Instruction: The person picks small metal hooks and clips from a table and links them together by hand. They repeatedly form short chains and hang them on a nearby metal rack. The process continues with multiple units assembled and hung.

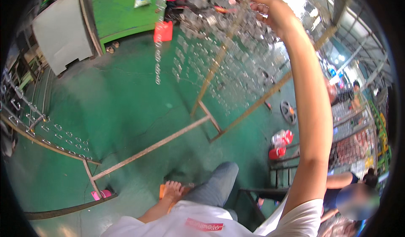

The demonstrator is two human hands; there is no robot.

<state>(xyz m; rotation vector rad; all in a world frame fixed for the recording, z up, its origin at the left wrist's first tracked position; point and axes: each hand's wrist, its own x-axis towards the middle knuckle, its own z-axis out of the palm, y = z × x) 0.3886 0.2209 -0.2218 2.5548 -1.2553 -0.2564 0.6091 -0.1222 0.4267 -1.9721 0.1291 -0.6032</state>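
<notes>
The right hand [263, 5] is raised high on an outstretched arm, up among a hanging rack of small clear pieces [228, 55]. Its grip is curled, fingers bent in toward the palm at the top of the rack, touching the uppermost pieces; whether a piece is actually pinched between the fingers cannot be told, since the glare and the blur of the clear parts hide the fingertips. The rack spreads out below and to the left of that grip, strung on a slanted metal frame [211, 123] that reaches down to the green floor [126, 110].

A separate strand of clear pieces [158, 39] hangs well to the left of the grip, with a red tag [163, 31] on it.

The left hand [174, 190] is low, far below the right grip, resting open with fingers spread on an orange thing [162, 191] beside the person's jeans-clad knee [219, 182]. It grasps nothing.
</notes>
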